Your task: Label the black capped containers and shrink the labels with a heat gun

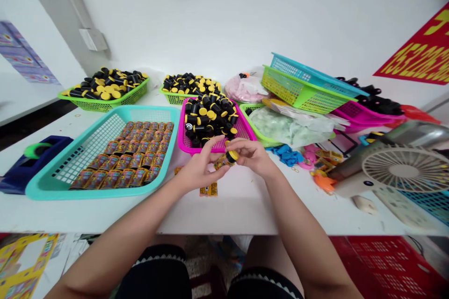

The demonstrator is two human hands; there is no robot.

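The left hand [202, 167] and right hand [252, 153] are holding a yellow-capped canister [226, 160] between them, fingers partly curled around it, above the white table [231, 210]. Beyond it, a pink basket [245, 127] is holding black-and-yellow canisters [206, 124]; to its left, a turquoise basket [101, 193] is holding labelled canisters [128, 154].

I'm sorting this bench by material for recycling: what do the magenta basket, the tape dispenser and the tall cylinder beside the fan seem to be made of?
Magenta openwork basket: likely moulded plastic, slightly glossy; perforated walls and smooth rim.
Dark blue tape dispenser: probably hard plastic, smooth and evenly coloured.
Silvery cylinder: apparently metal, polished, with streaky reflections; a metallic coating is possible.
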